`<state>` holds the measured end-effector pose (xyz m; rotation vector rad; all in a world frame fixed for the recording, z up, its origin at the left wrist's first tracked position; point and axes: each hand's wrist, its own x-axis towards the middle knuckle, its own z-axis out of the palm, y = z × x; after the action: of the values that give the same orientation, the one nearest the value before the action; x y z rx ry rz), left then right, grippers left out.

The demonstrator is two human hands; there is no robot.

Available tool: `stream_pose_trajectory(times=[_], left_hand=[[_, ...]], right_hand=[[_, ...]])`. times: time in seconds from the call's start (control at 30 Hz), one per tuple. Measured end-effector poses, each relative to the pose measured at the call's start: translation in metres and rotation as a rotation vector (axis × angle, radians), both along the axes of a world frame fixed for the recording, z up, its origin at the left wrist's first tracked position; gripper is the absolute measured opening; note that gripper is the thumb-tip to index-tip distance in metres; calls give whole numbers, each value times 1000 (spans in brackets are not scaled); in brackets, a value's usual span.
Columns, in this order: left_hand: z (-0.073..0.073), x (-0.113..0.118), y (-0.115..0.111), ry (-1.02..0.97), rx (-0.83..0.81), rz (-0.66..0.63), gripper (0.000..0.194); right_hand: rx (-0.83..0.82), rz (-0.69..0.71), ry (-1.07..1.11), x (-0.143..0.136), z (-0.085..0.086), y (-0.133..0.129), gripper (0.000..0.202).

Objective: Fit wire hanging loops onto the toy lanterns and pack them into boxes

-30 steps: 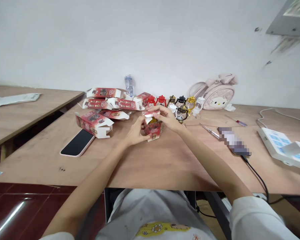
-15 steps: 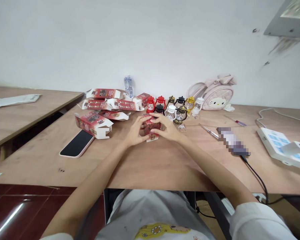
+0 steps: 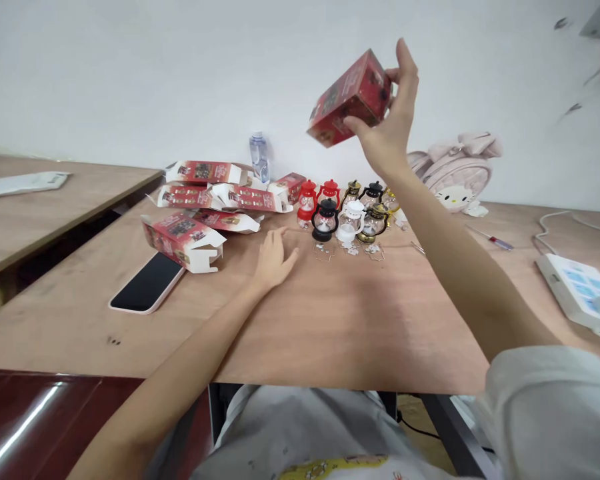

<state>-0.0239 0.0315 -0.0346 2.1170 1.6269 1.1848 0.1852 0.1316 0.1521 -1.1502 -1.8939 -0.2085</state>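
My right hand (image 3: 393, 123) grips a closed red box (image 3: 351, 99) by its right end, tilted and raised high in front of the wall. On the wooden table (image 3: 300, 320), my left hand (image 3: 275, 259) rests with its fingers apart and holds nothing. To its right stand several small lanterns: a black one (image 3: 325, 220), a white one (image 3: 351, 221), a bronze one (image 3: 373, 223) and red ones (image 3: 307, 200) among them. Several opened red boxes (image 3: 180, 239) lie piled left of my left hand.
A phone (image 3: 147, 283) lies at the left, and a bottle (image 3: 259, 157) stands by the wall. At the right are a pink bag (image 3: 455, 180), a screwdriver (image 3: 497, 241) and a white power strip (image 3: 577, 287). Small metal pieces (image 3: 350, 248) lie before the lanterns.
My right hand has lifted the red box up and to the right, off the table. My left hand has let go of it and lies lower, open. The view has shifted slightly.
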Motion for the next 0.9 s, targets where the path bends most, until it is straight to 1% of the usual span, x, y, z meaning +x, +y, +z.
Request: stream_pose_trajectory(times=[0.03, 0.07, 0.13, 0.2, 0.27, 0.33, 0.37, 0.43, 0.5, 0.57, 0.6, 0.67, 0.77, 0.83, 0.9], left_hand=[[-1, 2, 0, 125, -53, 22, 48], [-1, 3, -1, 238, -102, 32, 43], [1, 7, -4, 392, -146, 10, 33], [2, 8, -7, 441, -152, -2, 29], [2, 9, -8, 433, -142, -3, 29], [1, 9, -9, 439, -139, -6, 29], [1, 9, -8, 448, -140, -7, 28], [1, 9, -8, 465, -144, -6, 28], [1, 9, -8, 460, -150, -4, 28], [1, 9, -8, 434, -146, -8, 27], [2, 9, -8, 428, -139, -10, 27], [1, 9, -8, 440, -126, -12, 28], [1, 8, -8, 479, -121, -6, 31], [1, 8, -8, 483, -122, -1, 31], [2, 9, -8, 489, -133, 5, 31]], right_hand=[[34, -40, 55, -2, 4, 20, 83], [6, -82, 47, -3, 5, 42, 79], [-117, -121, -87, -6, -1, 85, 69], [-266, -131, -236, -9, -14, 123, 62], [-427, -171, -331, -14, -26, 151, 57], [-527, -235, -374, -21, -36, 168, 58], [-549, -268, -392, -25, -39, 173, 58], [-547, -317, -435, -34, -43, 177, 60], [-514, -345, -465, -42, -43, 177, 71], [-471, -361, -459, -46, -38, 174, 82], [-443, -358, -449, -47, -34, 170, 82], [-357, -318, -420, -47, -24, 160, 73], [-220, -186, -425, -42, -12, 136, 55], [-214, -96, -494, -36, -10, 122, 47], [-261, -57, -577, -31, -12, 114, 46]])
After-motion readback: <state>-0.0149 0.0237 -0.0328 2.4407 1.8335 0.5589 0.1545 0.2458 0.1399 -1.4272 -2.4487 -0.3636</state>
